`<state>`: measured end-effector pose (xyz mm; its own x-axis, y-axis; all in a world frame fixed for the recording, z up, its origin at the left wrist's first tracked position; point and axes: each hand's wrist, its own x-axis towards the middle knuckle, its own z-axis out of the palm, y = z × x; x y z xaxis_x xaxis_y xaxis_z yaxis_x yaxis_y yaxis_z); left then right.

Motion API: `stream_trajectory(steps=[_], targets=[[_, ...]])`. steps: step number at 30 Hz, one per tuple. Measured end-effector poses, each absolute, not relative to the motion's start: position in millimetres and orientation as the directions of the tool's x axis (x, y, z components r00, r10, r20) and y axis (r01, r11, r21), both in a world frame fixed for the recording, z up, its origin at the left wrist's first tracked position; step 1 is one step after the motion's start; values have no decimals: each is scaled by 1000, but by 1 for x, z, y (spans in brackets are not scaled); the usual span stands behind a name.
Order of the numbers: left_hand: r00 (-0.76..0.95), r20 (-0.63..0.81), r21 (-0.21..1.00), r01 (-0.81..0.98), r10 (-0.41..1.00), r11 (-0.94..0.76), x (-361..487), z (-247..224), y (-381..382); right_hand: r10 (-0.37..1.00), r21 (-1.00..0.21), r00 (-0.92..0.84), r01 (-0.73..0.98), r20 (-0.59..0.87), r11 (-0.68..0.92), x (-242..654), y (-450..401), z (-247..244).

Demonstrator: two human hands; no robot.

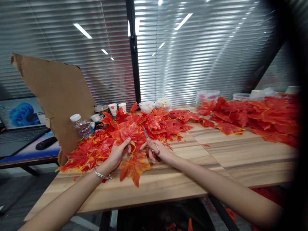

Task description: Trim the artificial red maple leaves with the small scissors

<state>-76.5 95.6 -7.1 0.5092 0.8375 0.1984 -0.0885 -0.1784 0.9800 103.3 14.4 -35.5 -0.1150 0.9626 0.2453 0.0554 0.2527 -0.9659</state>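
Between thumb and fingers, my left hand [120,151] pinches a red artificial maple leaf [128,132] with a yellow stem that hangs down. My right hand [156,150] is closed around small scissors [145,132], fingers through the handles, blades pointing up and away beside the leaf. Whether the blades are parted is too small to tell. An orange-brown maple leaf [134,168] lies just below both hands, close to the table's front. Behind and around them spreads a heap of red maple leaves [163,123]. A silver bracelet circles my left wrist.
A second pile of red leaves [240,115] covers the right of the wooden table [192,160]. Paper cups [122,107], a plastic bottle [81,125] and plastic tubs [147,106] stand at the back. Cardboard [55,93] rises at left, near a laptop [21,118].
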Motion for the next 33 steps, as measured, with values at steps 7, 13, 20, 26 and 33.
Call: stream_trajectory(steps=[7, 13, 20, 26, 33], targets=[[506, 237, 969, -189, 829, -162, -75, -7, 88, 945, -950, -181, 106, 273, 294, 91, 11, -37], [629, 171, 985, -102, 759, -137, -76, -5, 80, 932, -933, -88, 48, 352, 357, 91, 12, -35], [610, 202, 970, -20, 766, -240, -79, -9, 81, 926, -925, -57, 47, 374, 377, 91, 14, -41], [706, 161, 934, 117, 690, -338, -84, -2, 74, 924, -937, -182, 34, 335, 346, 89, 13, -43], [674, 273, 890, 94, 687, -446, -76, -5, 86, 941, -946, -105, -72, 321, 315, 90, 22, -45]])
